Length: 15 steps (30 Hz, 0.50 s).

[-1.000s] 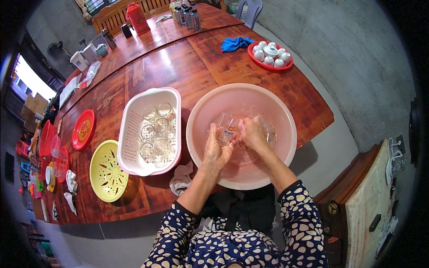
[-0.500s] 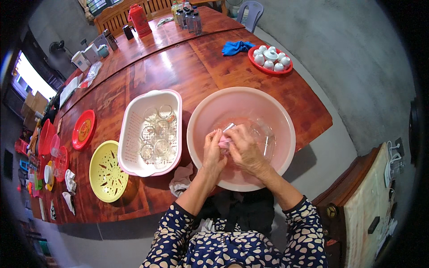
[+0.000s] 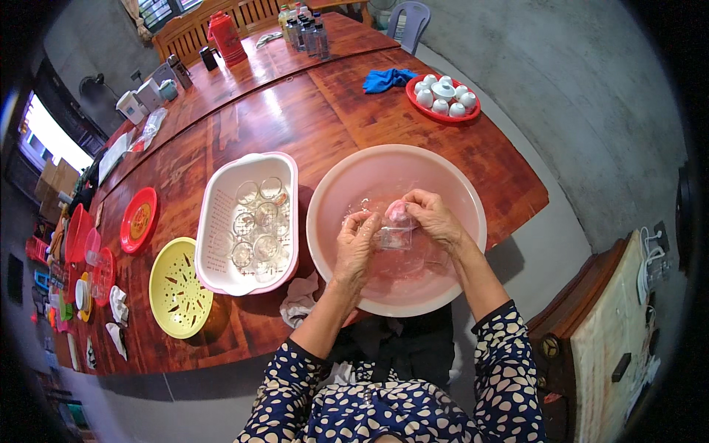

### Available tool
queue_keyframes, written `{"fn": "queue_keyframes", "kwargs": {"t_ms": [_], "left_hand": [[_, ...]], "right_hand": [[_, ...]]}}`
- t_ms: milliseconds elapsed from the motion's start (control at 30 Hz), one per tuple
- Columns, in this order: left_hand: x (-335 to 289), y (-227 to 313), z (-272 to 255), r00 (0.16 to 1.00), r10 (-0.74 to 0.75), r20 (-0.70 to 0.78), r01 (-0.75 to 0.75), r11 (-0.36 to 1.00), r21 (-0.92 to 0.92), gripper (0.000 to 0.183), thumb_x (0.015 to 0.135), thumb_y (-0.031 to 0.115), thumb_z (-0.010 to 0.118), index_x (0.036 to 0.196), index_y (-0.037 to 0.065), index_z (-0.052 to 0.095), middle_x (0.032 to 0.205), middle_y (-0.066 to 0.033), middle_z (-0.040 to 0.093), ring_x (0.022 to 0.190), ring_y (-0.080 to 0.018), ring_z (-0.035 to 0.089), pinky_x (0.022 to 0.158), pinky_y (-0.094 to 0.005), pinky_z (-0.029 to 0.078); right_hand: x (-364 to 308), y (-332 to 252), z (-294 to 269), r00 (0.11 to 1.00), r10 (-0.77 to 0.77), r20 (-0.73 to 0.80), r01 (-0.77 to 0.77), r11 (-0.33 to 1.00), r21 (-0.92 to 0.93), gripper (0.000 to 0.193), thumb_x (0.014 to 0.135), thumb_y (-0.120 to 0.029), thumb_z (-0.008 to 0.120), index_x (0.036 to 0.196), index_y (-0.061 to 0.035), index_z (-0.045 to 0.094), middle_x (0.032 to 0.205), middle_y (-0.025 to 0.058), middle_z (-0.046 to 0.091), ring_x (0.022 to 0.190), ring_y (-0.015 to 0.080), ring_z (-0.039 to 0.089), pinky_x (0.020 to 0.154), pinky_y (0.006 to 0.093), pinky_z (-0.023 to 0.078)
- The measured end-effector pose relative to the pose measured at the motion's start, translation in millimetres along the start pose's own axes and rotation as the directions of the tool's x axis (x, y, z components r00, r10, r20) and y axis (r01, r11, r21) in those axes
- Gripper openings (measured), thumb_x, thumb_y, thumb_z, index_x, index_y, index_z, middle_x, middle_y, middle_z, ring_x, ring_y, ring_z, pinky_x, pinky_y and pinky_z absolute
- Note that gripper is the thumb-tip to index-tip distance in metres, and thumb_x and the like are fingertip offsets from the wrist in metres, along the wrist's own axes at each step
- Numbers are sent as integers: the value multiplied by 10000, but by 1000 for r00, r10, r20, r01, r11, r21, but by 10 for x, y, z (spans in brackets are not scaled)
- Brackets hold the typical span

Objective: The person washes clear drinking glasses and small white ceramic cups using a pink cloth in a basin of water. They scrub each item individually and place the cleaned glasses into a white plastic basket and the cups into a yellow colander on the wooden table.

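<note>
Over the large pink basin [image 3: 470, 192], which holds water, my left hand [image 3: 354, 247] is closed on a clear drinking glass [image 3: 394, 238], tilted on its side. My right hand [image 3: 439, 221] pinches a wet pink cloth [image 3: 397, 211] against the glass's far edge. More clear glassware seems to lie in the water under my right wrist, too blurred to tell its shape. Left of the basin stands a white dish basket [image 3: 216, 255] with a pink rim, and several clear glasses [image 3: 266, 215] are in it.
A yellow colander [image 3: 177, 295] is left of the basket. Crumpled cloth [image 3: 298, 301] lies between basket and basin. Farther off are a red tray [image 3: 476, 112] of white cups, a blue cloth [image 3: 387, 80], a red plate [image 3: 138, 219], a red thermos [image 3: 227, 38] and several bottles [image 3: 309, 37].
My hands have moved apart slightly, the right one up and to the right. The glass and pink cloth between them now show more plainly. The view has shifted a little.
</note>
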<state>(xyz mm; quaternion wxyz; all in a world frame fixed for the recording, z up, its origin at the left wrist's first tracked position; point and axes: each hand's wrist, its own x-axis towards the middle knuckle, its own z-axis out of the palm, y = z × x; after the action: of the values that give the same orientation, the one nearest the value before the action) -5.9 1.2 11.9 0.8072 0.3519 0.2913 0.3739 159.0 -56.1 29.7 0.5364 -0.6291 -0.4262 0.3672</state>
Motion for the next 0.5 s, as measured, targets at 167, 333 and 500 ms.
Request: {"fn": "queue_keyframes", "kwargs": {"t_ms": [167, 333, 500], "left_hand": [[53, 52, 44, 991, -131, 9, 128, 951, -282, 213, 934, 278, 559, 1052, 105, 521, 938, -48, 593, 796, -162, 592, 611, -313, 497], [79, 46, -24, 988, -151, 6, 146, 943, -299, 247, 958, 360, 491, 1039, 128, 521, 930, -56, 597, 775, -192, 602, 595, -337, 496], [61, 11, -58, 995, -97, 22, 99, 969, -227, 196, 948, 321, 524, 994, 130, 530, 850, -28, 602, 703, -148, 600, 503, -283, 477]], "right_hand": [[-249, -153, 162, 980, -33, -194, 64, 985, 158, 71, 870, -45, 533, 906, -23, 590, 736, -4, 567, 669, 100, 566, 579, 274, 460], [-445, -325, 413, 737, -649, -190, 473, 696, -540, 90, 808, 32, 562, 876, -24, 576, 808, 90, 561, 700, 259, 601, 660, 380, 483], [-607, -410, 311, 887, -462, 4, 418, 800, -430, 70, 800, -9, 577, 858, 3, 613, 819, 141, 576, 747, 321, 602, 700, 373, 481]]}}
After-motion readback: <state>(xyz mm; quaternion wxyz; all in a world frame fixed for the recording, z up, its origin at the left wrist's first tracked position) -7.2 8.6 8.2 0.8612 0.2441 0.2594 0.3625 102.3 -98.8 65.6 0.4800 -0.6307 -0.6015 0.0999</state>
